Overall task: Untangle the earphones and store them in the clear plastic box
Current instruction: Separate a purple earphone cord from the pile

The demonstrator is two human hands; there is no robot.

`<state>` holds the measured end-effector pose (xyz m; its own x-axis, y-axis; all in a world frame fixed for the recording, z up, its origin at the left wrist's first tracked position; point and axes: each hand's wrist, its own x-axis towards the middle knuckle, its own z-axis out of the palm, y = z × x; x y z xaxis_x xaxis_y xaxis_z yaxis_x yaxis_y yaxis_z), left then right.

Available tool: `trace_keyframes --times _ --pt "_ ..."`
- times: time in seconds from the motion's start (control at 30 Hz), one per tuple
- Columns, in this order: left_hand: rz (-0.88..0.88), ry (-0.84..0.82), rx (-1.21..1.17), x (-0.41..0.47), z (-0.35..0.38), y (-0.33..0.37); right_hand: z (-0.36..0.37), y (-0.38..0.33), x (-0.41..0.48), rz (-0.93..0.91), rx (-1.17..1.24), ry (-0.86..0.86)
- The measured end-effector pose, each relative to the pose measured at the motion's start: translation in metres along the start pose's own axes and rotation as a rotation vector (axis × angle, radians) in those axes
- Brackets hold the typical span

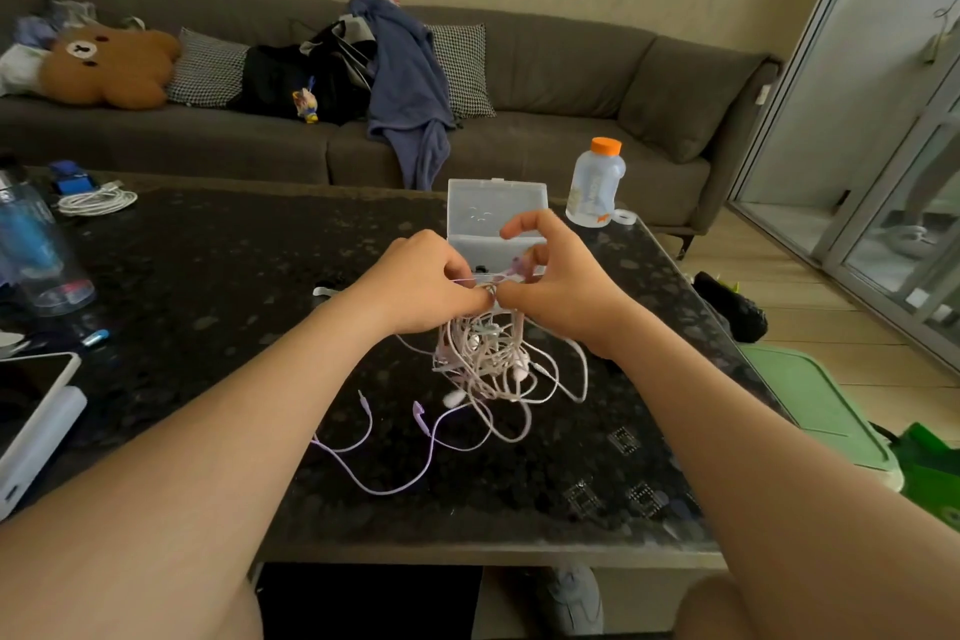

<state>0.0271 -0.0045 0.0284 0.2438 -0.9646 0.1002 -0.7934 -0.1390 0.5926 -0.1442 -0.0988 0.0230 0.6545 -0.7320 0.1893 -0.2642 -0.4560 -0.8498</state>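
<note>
Earphones (488, 364): 1 knotted clump of thin cords, mostly pale pink and white, some lilac. The top of the clump is lifted off the table (208, 276) and the lower loops lie spread on the dark speckled surface, centre of the table, just in front of the box. White earbuds show inside the clump and at its lower left edge. 1 lilac strand (395, 478) trails out of the clump toward the near left, lying flat in a long curve, with a lilac earbud and a jack plug at its loose ends.

Left hand (421, 283): fingers curled, pinching cords at the top of the clump. Right hand (561, 286): thumb and lower fingers pinching the same top knot, with a lilac bit showing between the fingers; index finger raised and bent above the box. The 2 hands are touching or nearly touching at the knot.

Clear plastic box (496, 216): open, lid standing upright at the back, right behind the hands. There is a small dark item inside, but I cannot tell what.

Other: a bottle with an orange cap (595, 185) at the far right of the table, a coiled white cable (96, 199) at the far left, and a tablet (31, 400) at the near left edge.
</note>
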Motion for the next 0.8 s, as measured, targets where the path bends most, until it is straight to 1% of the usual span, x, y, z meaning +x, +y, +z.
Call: trace_keyframes --times 0.1,0.17,0.27,0.37,0.5,0.6,0.7,0.8 --pt "-0.064 -0.059 -0.035 0.001 0.0 -0.001 0.001 0.002 0.001 -0.051 0.0 -0.004" --pt "-0.117 -0.099 -0.036 0.002 0.001 -0.003 0.0 0.002 0.002 -0.058 -0.055 -0.028" --pt "-0.164 -0.116 -0.036 0.003 0.0 -0.005 -0.001 0.005 0.004 -0.084 -0.138 -0.068" --pt "-0.151 -0.122 -0.051 0.002 0.0 -0.003 0.0 0.008 0.006 -0.103 -0.227 -0.11" --pt "-0.118 -0.116 -0.078 0.0 -0.001 -0.003 0.001 0.014 0.008 -0.143 -0.35 -0.077" --pt "-0.09 -0.09 -0.03 -0.001 -0.001 -0.002 -0.001 0.017 0.008 -0.16 -0.404 -0.09" --pt "-0.074 -0.094 -0.006 -0.001 -0.002 -0.002 -0.005 0.02 0.01 -0.097 -0.406 -0.153" --pt "-0.076 -0.091 -0.047 -0.001 -0.002 -0.002 -0.005 0.02 0.013 -0.04 -0.359 -0.19"
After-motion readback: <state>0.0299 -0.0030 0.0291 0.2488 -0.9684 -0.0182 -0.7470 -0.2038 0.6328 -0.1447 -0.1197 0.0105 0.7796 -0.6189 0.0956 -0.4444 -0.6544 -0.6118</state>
